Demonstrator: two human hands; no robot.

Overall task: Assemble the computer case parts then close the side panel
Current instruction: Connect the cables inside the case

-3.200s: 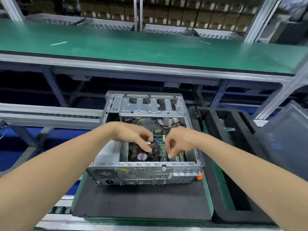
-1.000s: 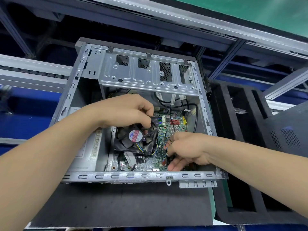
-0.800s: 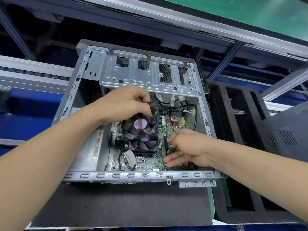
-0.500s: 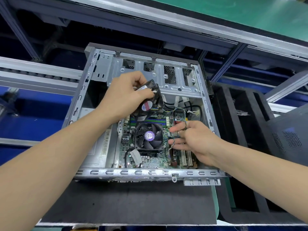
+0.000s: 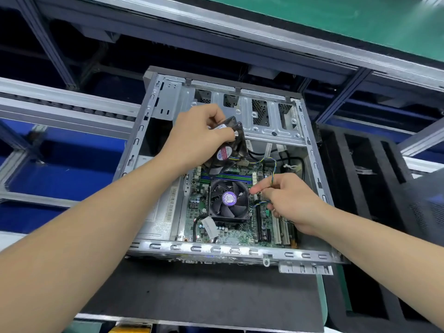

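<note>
Head view: my left hand (image 5: pixel 199 138) grips the small case fan (image 5: pixel 228 151) by its frame. It is tilted and lifted clear of the motherboard (image 5: pixel 240 233), just in front of the drive cage (image 5: pixel 264 116), held up, I judge, to give its lead slack. My right hand (image 5: pixel 288 200) pinches the fan's coloured wires (image 5: pixel 269 162) with curled fingers beside the CPU cooler (image 5: pixel 228 200), probably to steer the plug toward a header. The computer case (image 5: pixel 216 251) lies open side up on the foam mat (image 5: pixel 192 289). A dark perforated panel (image 5: pixel 427 207) at far right may be the side panel, not yet fitted.
</note>
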